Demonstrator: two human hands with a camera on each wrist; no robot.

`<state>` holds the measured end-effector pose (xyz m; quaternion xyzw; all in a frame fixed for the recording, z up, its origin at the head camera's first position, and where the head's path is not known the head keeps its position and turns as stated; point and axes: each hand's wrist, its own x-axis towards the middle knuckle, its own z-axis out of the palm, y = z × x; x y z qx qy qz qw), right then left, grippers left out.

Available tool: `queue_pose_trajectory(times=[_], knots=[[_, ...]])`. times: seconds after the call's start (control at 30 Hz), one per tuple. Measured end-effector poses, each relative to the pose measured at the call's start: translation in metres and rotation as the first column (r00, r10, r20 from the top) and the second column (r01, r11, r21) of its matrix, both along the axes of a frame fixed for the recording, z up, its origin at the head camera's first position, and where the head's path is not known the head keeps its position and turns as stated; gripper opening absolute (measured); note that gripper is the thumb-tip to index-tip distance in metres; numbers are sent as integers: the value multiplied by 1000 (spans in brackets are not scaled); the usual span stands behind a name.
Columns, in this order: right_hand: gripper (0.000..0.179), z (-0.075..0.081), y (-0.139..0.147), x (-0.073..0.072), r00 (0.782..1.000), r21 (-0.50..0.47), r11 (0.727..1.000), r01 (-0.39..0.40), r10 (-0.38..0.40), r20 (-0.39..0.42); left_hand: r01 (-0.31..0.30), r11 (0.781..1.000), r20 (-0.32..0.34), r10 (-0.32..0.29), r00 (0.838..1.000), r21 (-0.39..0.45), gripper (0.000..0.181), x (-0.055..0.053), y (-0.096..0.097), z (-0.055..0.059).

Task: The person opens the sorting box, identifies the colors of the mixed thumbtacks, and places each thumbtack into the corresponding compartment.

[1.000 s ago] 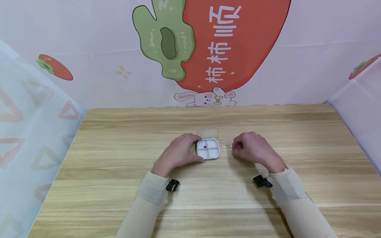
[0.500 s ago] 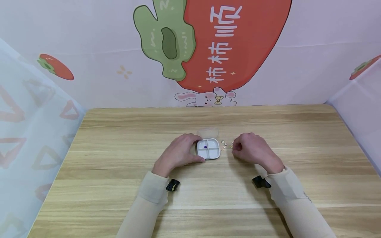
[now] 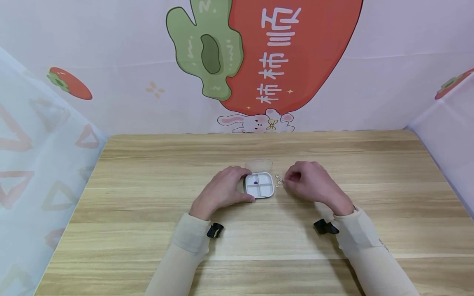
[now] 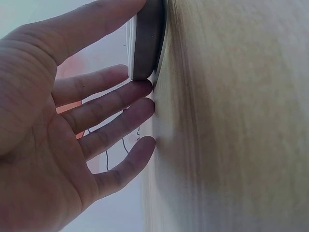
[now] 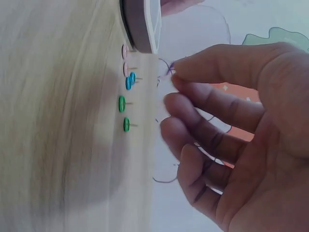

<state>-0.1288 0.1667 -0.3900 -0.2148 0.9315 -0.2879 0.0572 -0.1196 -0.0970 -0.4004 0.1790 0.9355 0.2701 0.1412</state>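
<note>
Leftmost, a white four-part case (image 3: pixel 259 185) is held on the table (image 3: pixel 237 242) by the left hand (image 3: pixel 221 188), the thumb set at its near edge, the forefinger at its far corner, the remaining fingers spread apart. Light pressure should suffice for steadiness, with the compartments left uncovered. In the left wrist view the case is cut off by the top edge and its inside is turned away.

A small purple object (image 3: pixel 255 182) lies in the far left compartment, too small to be identified surely. Behind, the clear lid (image 3: pixel 258 165) is swung back; whether it is rested on the table cannot be told.

Just right of the case, pink tacks (image 5: pixel 126 68), blue tacks (image 5: pixel 129 82) and green tacks (image 5: pixel 122 104) are laid pins upward, so they are best approached from the side, by their heads.

Furthest right, a tiny purple piece (image 5: pixel 169 69), presumably another tack, is pinched between thumb and forefinger of the right hand (image 3: pixel 311 181), the other fingers being loosely curled. Any pin should be turned away from the skin; the piece is blurred, and from above can hardly be picked out.
</note>
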Motion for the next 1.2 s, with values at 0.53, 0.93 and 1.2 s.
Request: queue_pose_trajectory(times=[0.53,0.93,1.2], knots=[[5,2,-9,2,979,-365,931,17,58,195,-13,1000,14,13,1000,-8,72,0,0,0],[14,5,-8,3,915,-494,867,69,143,378,-12,1000,7,12,1000,-2,71,0,1,0],[24,6,-4,2,876,-595,797,104,210,434,-4,1000,-2,4,1000,-4,71,0,0,0]])
